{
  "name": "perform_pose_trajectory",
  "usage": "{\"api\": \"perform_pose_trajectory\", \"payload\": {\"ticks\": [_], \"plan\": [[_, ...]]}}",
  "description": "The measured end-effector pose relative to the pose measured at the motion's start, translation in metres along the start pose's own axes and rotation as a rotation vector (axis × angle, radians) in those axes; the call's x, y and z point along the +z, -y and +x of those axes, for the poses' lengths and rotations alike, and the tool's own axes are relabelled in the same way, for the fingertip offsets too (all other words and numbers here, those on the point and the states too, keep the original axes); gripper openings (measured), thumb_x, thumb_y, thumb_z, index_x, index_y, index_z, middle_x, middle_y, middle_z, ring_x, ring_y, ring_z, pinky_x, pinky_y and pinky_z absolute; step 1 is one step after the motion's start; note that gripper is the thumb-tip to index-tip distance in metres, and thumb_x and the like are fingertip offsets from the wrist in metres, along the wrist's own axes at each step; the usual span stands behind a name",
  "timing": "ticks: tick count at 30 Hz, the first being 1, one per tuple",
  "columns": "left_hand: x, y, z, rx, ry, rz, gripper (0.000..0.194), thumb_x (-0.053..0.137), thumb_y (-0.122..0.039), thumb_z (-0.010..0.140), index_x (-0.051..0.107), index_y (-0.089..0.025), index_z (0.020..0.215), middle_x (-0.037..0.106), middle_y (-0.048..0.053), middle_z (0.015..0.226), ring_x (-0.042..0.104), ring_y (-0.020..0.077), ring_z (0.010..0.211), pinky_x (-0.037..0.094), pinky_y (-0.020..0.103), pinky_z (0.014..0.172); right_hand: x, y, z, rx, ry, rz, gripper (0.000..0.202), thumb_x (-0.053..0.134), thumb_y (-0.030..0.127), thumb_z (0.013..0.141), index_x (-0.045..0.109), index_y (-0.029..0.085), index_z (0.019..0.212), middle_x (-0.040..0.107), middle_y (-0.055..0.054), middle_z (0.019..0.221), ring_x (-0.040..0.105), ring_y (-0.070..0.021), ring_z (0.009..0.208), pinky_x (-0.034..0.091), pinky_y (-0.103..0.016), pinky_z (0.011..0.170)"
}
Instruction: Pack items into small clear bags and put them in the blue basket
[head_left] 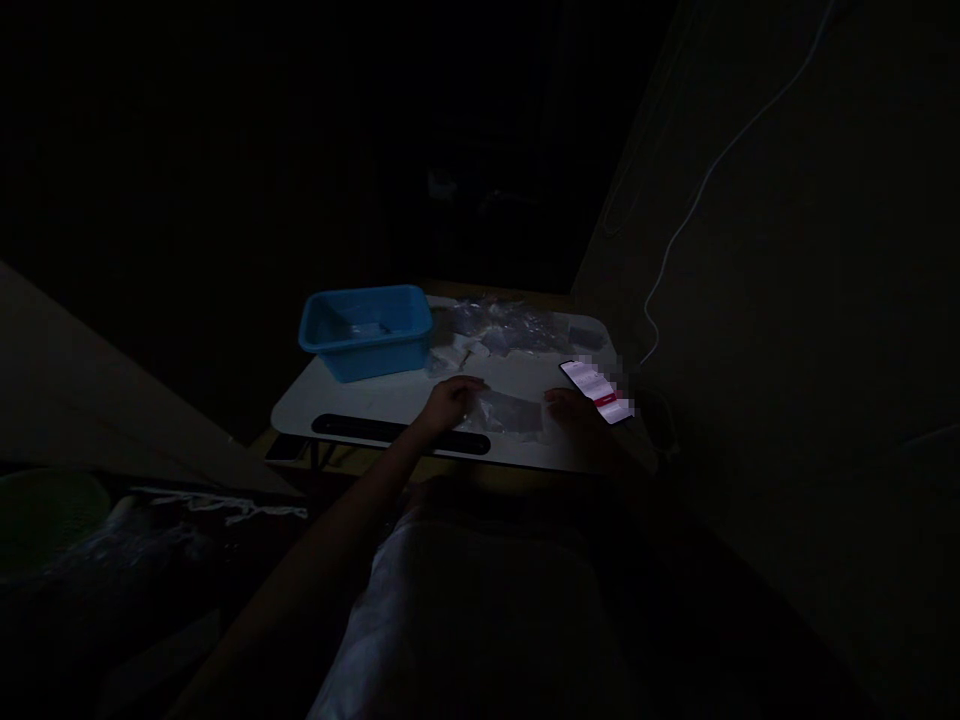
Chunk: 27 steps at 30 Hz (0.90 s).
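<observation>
A clear plastic bag point(510, 414) lies stretched between my two hands, low over the white table point(375, 397). My left hand point(450, 402) is closed on the bag's left end. At the right end is my right hand point(568, 405), its fingers bent at the bag's edge; the dark hides most of it. Just right of that hand lies a lit phone point(598, 389). Behind the bag are small white pieces point(452, 355) and a heap of crumpled clear plastic point(510, 326).
A blue basin point(379, 340) with something pale inside stands at the table's back left. A dark slot point(360, 429) runs along the front edge. A white cable point(701, 190) hangs down the right wall. At lower left sits a dim green container point(49, 515).
</observation>
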<state>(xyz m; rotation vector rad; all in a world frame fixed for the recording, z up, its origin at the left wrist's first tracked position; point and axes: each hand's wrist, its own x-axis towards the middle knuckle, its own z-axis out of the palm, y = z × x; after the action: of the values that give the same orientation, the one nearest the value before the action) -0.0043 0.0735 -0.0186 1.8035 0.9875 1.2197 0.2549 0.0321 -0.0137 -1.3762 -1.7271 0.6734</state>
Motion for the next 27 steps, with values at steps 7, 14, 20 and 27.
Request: {"api": "perform_pose_trajectory", "payload": {"ticks": [7,14,20,27], "plan": [[-0.001,-0.001,-0.001,0.057,0.024,0.135,0.030,0.044,-0.007,0.066,0.068,-0.014,0.083,0.063,0.009,0.105,0.058,0.0169,0.098,0.042,0.034,0.091,0.001,0.003,-0.007,-0.310,0.054,-0.358,0.037,0.051,0.018,0.069,0.057,0.020,0.105,0.058,-0.007,0.108,0.053,-0.0218,0.101,0.042,-0.042,0.089],[0.000,0.004,-0.002,0.035,0.002,0.049,0.028,0.043,-0.011,0.069,0.067,-0.014,0.084,0.062,0.010,0.108,0.057,0.0170,0.100,0.042,0.034,0.091,-0.005,0.027,-0.023,-0.438,0.141,-0.552,0.040,0.053,0.018,0.070,0.055,0.017,0.110,0.055,-0.010,0.113,0.049,-0.0235,0.105,0.042,-0.041,0.089],[0.003,0.005,-0.002,0.005,0.024,0.024,0.027,0.042,-0.011,0.067,0.067,-0.014,0.078,0.064,0.009,0.102,0.059,0.0174,0.096,0.042,0.034,0.090,0.006,0.050,-0.014,-0.476,0.147,-0.656,0.035,0.051,0.010,0.070,0.060,0.017,0.104,0.059,-0.009,0.107,0.050,-0.0226,0.100,0.041,-0.037,0.087],[0.001,-0.022,-0.003,0.111,0.056,0.278,0.032,0.040,-0.013,0.072,0.066,-0.016,0.091,0.063,0.007,0.106,0.055,0.0168,0.102,0.040,0.035,0.093,0.021,0.054,0.003,-0.471,0.102,-0.652,0.013,0.053,0.015,0.076,0.065,0.020,0.078,0.065,-0.004,0.088,0.052,-0.0195,0.088,0.038,-0.034,0.077]]}}
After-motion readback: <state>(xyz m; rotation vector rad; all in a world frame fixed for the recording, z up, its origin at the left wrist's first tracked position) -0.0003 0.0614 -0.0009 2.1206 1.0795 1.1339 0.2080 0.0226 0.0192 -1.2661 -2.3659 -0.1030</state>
